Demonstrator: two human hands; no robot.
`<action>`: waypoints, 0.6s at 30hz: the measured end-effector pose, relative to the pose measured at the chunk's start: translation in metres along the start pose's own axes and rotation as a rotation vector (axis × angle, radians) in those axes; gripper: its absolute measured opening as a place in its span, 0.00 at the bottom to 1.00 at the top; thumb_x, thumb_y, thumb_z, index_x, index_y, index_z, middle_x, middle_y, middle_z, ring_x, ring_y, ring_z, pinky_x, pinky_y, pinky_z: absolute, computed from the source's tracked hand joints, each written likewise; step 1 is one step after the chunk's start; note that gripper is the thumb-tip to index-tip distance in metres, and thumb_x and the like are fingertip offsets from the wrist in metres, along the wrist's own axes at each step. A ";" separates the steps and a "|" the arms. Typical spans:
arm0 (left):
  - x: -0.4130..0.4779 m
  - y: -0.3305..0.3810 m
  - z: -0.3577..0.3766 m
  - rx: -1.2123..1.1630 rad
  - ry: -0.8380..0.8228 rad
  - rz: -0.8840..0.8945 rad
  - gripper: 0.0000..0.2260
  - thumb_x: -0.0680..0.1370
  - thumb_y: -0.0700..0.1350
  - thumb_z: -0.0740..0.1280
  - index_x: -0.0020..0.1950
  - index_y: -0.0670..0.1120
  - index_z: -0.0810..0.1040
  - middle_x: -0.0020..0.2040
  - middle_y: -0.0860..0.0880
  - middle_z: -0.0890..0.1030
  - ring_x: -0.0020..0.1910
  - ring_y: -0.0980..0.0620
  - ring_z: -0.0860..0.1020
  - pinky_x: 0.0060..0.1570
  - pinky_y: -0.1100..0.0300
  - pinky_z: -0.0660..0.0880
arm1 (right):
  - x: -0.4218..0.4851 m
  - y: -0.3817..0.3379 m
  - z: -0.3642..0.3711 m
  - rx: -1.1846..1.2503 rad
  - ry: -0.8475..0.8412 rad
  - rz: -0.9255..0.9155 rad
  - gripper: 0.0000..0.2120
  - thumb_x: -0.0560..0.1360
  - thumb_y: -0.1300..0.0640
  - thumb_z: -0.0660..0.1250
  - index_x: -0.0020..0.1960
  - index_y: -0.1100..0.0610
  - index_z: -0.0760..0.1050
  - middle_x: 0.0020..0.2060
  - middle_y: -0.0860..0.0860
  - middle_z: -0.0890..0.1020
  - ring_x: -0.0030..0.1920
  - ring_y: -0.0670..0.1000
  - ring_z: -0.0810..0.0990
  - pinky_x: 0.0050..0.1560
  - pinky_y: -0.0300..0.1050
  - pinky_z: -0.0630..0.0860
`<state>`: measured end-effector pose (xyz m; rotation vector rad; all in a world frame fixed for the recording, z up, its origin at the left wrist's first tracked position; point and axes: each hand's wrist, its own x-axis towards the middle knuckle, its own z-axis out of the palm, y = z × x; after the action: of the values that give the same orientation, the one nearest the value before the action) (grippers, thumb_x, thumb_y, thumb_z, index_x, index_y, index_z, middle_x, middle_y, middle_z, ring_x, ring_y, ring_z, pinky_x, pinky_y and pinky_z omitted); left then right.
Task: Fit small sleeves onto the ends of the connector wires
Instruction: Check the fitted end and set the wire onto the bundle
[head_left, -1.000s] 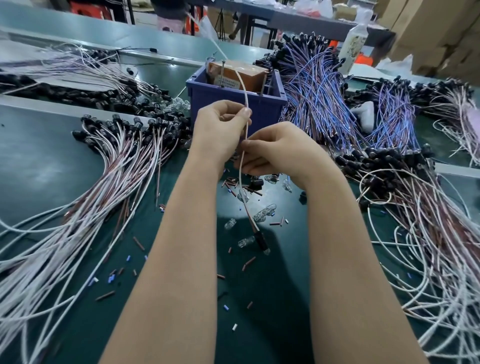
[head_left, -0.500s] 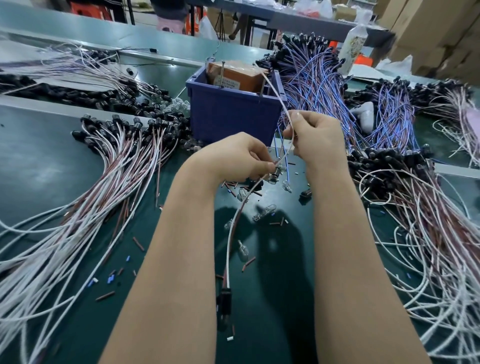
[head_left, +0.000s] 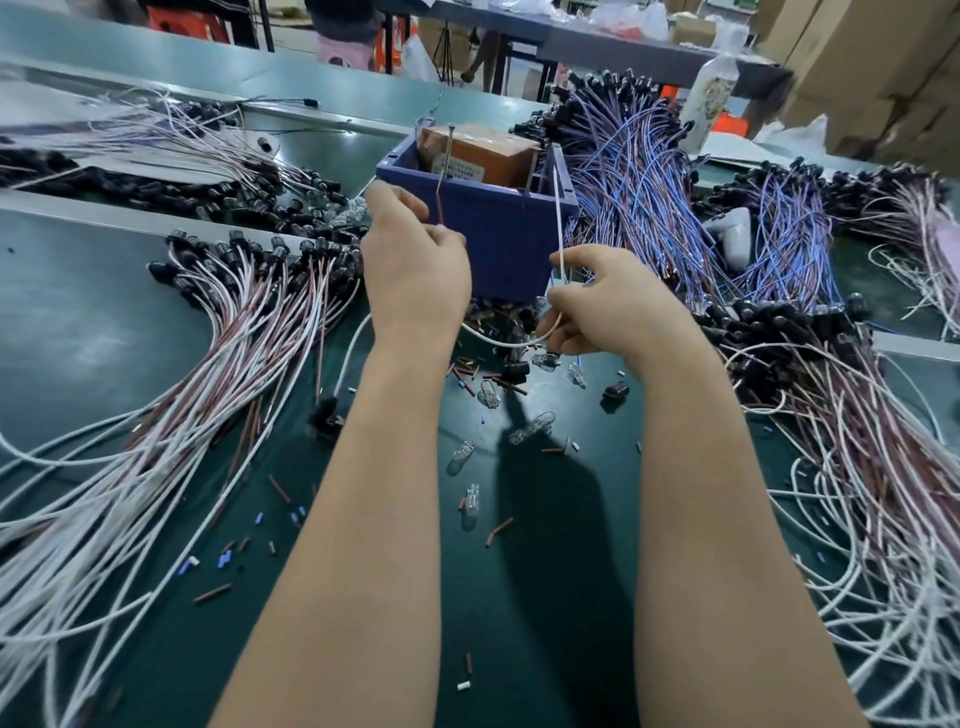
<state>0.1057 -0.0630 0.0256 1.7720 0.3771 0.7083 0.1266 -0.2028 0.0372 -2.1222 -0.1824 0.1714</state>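
Two leads of a single connector (head_left: 324, 418) are being worked, and the black connector itself lies on the green desk (head_left: 93, 322) just left of the left forearm. The left hand (head_left: 415, 275) has its fingers curled round the brown wire (head_left: 439, 205), pinching it so that its free end stands upright in front of the blue bin (head_left: 498, 244). The right hand (head_left: 618, 306) pinches the white wire (head_left: 557, 218) between thumb and forefinger, with that end also pointing up and its slack looping low between the two hands.

Whether either tip already carries a sleeve is too small to tell. Neither hand visibly holds a loose one, so this piece looks to be at the stage of separating and presenting the ends.

Short sleeves (head_left: 212, 593) in brown, blue and white lie scattered on the desk near the forearms, along with small clear bulbs (head_left: 530, 428).

As for the whole job, a fanned pile (head_left: 223, 364) of white-and-brown leads lies at left and a tangled heap (head_left: 872, 467) at right. Which is finished stock cannot be read, but the quantity suggests plenty remains.
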 end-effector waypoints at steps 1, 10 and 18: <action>-0.001 0.001 0.001 0.015 0.021 0.026 0.07 0.76 0.34 0.59 0.48 0.44 0.65 0.45 0.41 0.81 0.44 0.45 0.81 0.51 0.50 0.77 | 0.000 0.000 0.001 -0.011 -0.017 -0.007 0.22 0.77 0.69 0.54 0.69 0.57 0.65 0.31 0.57 0.81 0.21 0.47 0.77 0.25 0.37 0.75; -0.003 0.003 0.008 0.306 -0.126 0.014 0.18 0.81 0.43 0.55 0.71 0.45 0.68 0.69 0.46 0.72 0.69 0.44 0.64 0.67 0.53 0.61 | -0.005 -0.003 0.003 -0.080 -0.138 -0.006 0.22 0.77 0.69 0.55 0.69 0.56 0.64 0.28 0.53 0.81 0.25 0.48 0.81 0.32 0.42 0.81; -0.002 0.000 0.013 0.369 -0.206 0.019 0.22 0.82 0.46 0.54 0.76 0.43 0.57 0.77 0.47 0.58 0.72 0.42 0.60 0.71 0.49 0.57 | -0.007 -0.005 0.005 -0.123 -0.218 0.015 0.24 0.77 0.69 0.56 0.72 0.57 0.62 0.33 0.56 0.82 0.27 0.49 0.82 0.31 0.39 0.81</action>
<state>0.1120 -0.0736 0.0224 2.1782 0.3672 0.4824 0.1182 -0.1971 0.0394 -2.2249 -0.3124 0.4099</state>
